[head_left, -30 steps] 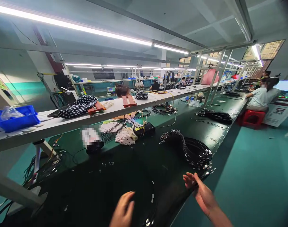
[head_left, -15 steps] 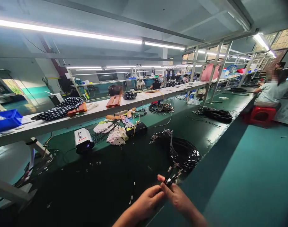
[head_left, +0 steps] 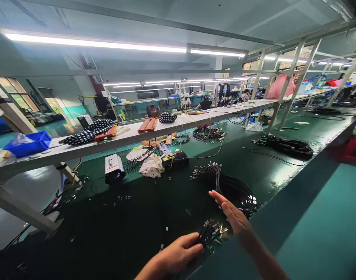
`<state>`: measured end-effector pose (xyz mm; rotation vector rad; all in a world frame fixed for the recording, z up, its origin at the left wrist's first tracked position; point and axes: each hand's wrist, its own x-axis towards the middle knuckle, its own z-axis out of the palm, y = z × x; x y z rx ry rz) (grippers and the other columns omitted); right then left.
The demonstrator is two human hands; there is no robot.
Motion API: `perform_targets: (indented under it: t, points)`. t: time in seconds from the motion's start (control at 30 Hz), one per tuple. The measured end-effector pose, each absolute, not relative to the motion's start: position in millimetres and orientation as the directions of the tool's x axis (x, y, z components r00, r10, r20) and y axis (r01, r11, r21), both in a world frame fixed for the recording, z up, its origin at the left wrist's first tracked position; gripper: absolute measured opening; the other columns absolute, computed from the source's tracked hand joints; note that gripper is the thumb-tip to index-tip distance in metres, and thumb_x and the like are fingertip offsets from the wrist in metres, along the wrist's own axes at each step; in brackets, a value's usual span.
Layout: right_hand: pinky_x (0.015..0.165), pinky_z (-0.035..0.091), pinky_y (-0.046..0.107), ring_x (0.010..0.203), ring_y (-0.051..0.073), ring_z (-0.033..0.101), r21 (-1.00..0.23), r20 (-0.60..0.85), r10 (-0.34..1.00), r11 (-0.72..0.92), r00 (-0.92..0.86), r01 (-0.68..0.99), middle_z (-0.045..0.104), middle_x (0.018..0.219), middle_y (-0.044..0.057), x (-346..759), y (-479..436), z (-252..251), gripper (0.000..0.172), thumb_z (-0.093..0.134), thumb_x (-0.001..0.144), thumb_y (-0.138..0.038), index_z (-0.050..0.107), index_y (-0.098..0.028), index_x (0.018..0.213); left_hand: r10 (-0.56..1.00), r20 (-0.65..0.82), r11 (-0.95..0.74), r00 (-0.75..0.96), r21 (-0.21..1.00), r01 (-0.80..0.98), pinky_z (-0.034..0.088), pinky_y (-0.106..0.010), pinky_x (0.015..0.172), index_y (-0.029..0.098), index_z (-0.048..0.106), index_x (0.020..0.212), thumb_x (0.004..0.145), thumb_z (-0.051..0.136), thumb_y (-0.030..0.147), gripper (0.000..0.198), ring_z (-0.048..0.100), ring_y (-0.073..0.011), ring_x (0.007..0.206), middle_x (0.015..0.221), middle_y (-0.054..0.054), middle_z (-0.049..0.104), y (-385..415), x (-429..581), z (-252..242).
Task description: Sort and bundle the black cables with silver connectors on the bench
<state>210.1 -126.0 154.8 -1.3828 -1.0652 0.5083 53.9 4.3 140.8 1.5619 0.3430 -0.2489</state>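
Observation:
My left hand (head_left: 182,251) is closed around a bundle of black cables (head_left: 210,233) near the bench's front edge. The cables' metal-tipped ends fan out beyond my thumb; the rest of their length is hidden below my hand. Up and to the right of those ends, my right hand (head_left: 232,214) is raised with its fingers stretched out, apart from the bundle and holding nothing. Behind it lies a large coil of black cables (head_left: 237,190), partly covered by that hand, with a sheaf of thin tipped ends (head_left: 208,170) at its far left.
A white and black device (head_left: 114,168) and a crumpled cloth (head_left: 151,166) sit at the back left of the dark bench (head_left: 131,225). More coiled cables (head_left: 288,147) lie farther right. Above runs a shelf (head_left: 183,123) bearing a blue bin (head_left: 28,144). A person (head_left: 153,111) sits across.
My right hand has come off the cable ends and lifted up and right, its fingers straightening. My left hand keeps the bundle, whose ends now show more fully. The view has turned left.

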Motion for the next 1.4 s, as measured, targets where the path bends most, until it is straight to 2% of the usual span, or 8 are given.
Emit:
perform_targets:
  t: [0.13,0.2,0.33,0.4,0.6,0.8,0.97,1.4]
  points:
    - [0.103,0.028,0.045,0.117,0.026,0.041,-0.923,0.214,0.914,0.073,0.346,0.379,0.052,0.120,0.008,205.0,-125.7,160.8,0.043,0.040,0.089,-0.048,0.054,-0.022,0.120,0.017,-0.370,-0.004,0.929,0.929,0.370,0.039,-0.026,0.070,0.018,0.063,0.096,0.073,0.056,0.052,0.042,0.048,-0.0149,0.072,0.079,-0.001,0.057,11.8,58.8,141.4]
    - [0.103,0.027,0.045,0.117,0.026,0.041,-0.931,0.213,0.884,0.054,0.417,0.360,0.051,0.121,0.008,207.3,-124.0,159.4,0.042,0.043,0.087,-0.049,0.058,-0.022,0.116,0.032,-0.335,0.022,0.942,0.942,0.334,0.039,-0.026,0.069,0.017,0.063,0.095,0.072,0.057,0.052,0.043,0.049,-0.0147,0.073,0.079,-0.001,0.057,17.0,61.9,138.0]
    - [0.090,0.042,0.037,0.099,0.022,0.053,-0.986,0.134,0.510,0.157,0.850,0.062,0.058,0.109,0.009,215.1,-121.0,142.2,0.042,0.051,0.082,-0.053,0.061,-0.020,0.108,0.129,-0.268,0.163,0.955,0.955,0.246,0.035,-0.021,0.059,0.012,0.062,0.090,0.068,0.062,0.053,0.046,0.046,-0.0107,0.062,0.071,-0.001,0.056,31.6,69.3,129.0]
    - [0.075,0.047,0.029,0.082,0.018,0.058,-0.982,0.012,0.415,0.177,0.910,-0.068,0.063,0.094,0.007,212.6,-120.2,131.0,0.041,0.061,0.076,-0.051,0.063,-0.018,0.099,0.177,-0.245,0.211,0.953,0.955,0.207,0.030,-0.019,0.052,0.011,0.062,0.088,0.069,0.063,0.049,0.042,0.042,-0.0080,0.054,0.064,0.000,0.054,39.0,72.4,127.1]
    - [0.061,0.042,0.022,0.070,0.013,0.055,-0.965,-0.158,0.525,0.097,0.836,-0.243,0.064,0.084,0.006,185.1,-108.3,122.5,0.037,0.067,0.072,-0.046,0.066,-0.015,0.092,0.152,-0.224,0.267,0.963,0.947,0.178,0.021,-0.018,0.043,0.013,0.058,0.090,0.076,0.060,0.040,0.031,0.034,-0.0048,0.044,0.061,-0.001,0.059,48.6,74.5,134.9]
    - [0.055,0.039,0.019,0.066,0.011,0.054,-0.964,-0.086,0.491,0.180,0.867,-0.197,0.063,0.086,0.004,174.0,-93.9,140.2,0.033,0.068,0.073,-0.043,0.066,-0.017,0.093,0.121,-0.274,0.347,0.954,0.912,0.218,0.029,-0.017,0.044,0.013,0.060,0.085,0.072,0.064,0.038,0.029,0.042,-0.0053,0.046,0.066,-0.002,0.062,44.2,73.5,139.0]
    - [0.056,0.042,0.020,0.064,0.012,0.055,-0.969,-0.111,0.514,0.133,0.851,-0.207,0.064,0.078,0.004,168.3,-92.9,146.2,0.032,0.068,0.072,-0.043,0.068,-0.015,0.088,0.083,-0.279,0.428,0.957,0.877,0.219,0.041,-0.021,0.059,0.013,0.062,0.090,0.073,0.065,0.035,0.028,0.053,-0.0103,0.061,0.076,-0.004,0.063,43.7,76.8,143.8]
    - [0.063,0.047,0.021,0.068,0.013,0.057,-0.963,-0.045,0.602,0.185,0.797,-0.195,0.065,0.083,0.005,162.2,-97.5,148.4,0.032,0.067,0.074,-0.040,0.067,-0.016,0.097,0.084,-0.219,0.309,0.972,0.933,0.184,0.040,-0.022,0.052,0.012,0.061,0.089,0.076,0.060,0.036,0.027,0.052,-0.0098,0.052,0.071,-0.003,0.061,35.8,72.2,150.5]
